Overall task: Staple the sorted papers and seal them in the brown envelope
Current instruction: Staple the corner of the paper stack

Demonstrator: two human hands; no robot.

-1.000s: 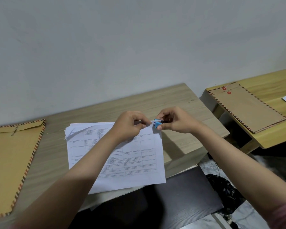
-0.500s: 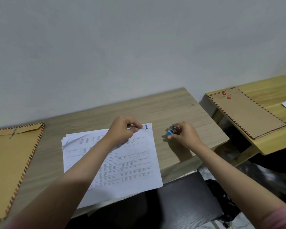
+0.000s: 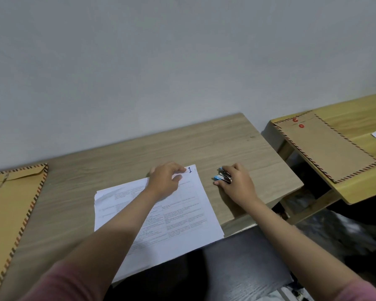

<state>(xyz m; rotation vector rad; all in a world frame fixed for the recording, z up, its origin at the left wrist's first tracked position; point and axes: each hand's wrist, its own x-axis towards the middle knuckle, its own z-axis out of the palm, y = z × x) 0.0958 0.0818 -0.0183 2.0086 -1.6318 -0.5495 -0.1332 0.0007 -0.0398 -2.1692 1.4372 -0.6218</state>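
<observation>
From the head camera, the person is leaning over a pale wooden desk (image 3: 215,144) set against a grey wall. A stack of white papers (image 3: 189,224) is lying flat in front of them, its near edge overhanging the desk's front; a handwritten "1" is showing at the far right corner of the top sheet.

The left hand (image 3: 164,180) is resting on the far part of the stack, fingers curled and thumb and forefinger pinching the top corner just beside the "1".

The right hand (image 3: 237,183) is sitting on the bare desk just to the right of the papers, apart from them. Its fingers are wrapping around a small blue stapler (image 3: 223,177), which is poking out on the hand's left side and pointing toward the stack; whether it is touching the desk cannot be told.

A brown envelope (image 3: 11,205) with a striped border is lying at the desk's left end, well apart from both hands. A second envelope (image 3: 328,146) with red button fasteners is lying on a yellow side table (image 3: 360,187) to the right.
</observation>
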